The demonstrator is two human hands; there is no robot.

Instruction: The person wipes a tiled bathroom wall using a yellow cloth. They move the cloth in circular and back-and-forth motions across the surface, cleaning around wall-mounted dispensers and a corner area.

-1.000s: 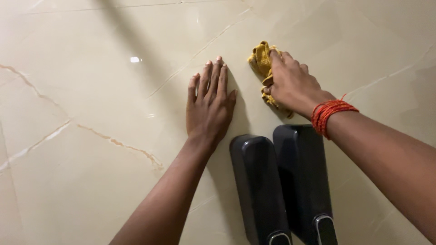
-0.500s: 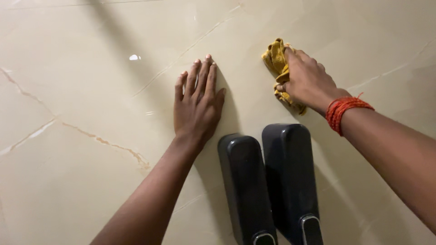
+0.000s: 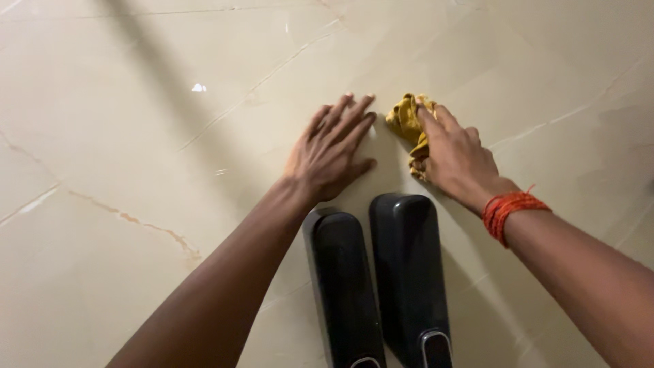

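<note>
Left hand (image 3: pixel 332 151): spread flat, fingers straight and together-ish, palm pressed on the glossy beige marble surface (image 3: pixel 136 136). Holds nothing. It sits just above the left dispenser (image 3: pixel 343 286), wrist close to the dispenser's top edge.

Right hand (image 3: pixel 452 155): fingers curled down over a crumpled yellow cloth (image 3: pixel 407 121), pinning it to the marble. Cloth bunched under the fingertips and palm, sticking out past the fingers on the far side. Cloth lies above the right dispenser (image 3: pixel 409 272), just beside the left hand's fingertips; cannot tell if they touch. Red thread band (image 3: pixel 507 211) wound round the right wrist.

Surface: polished cream marble slabs with faint brown veins and thin joint lines; a bright light spot up and left of the dispensers, a broad diagonal shadow across the upper left. Two dark oblong dispensers mounted side by side, almost touching, each with a small light-rimmed window at the lower end. Whether this is wall or worktop, cannot tell for sure.

Against the earlier frame: right hand and cloth have shifted toward the left hand, so the gap between the two hands has closed. Left hand stays flat above the dispensers, fingers now angled more toward the cloth.
</note>
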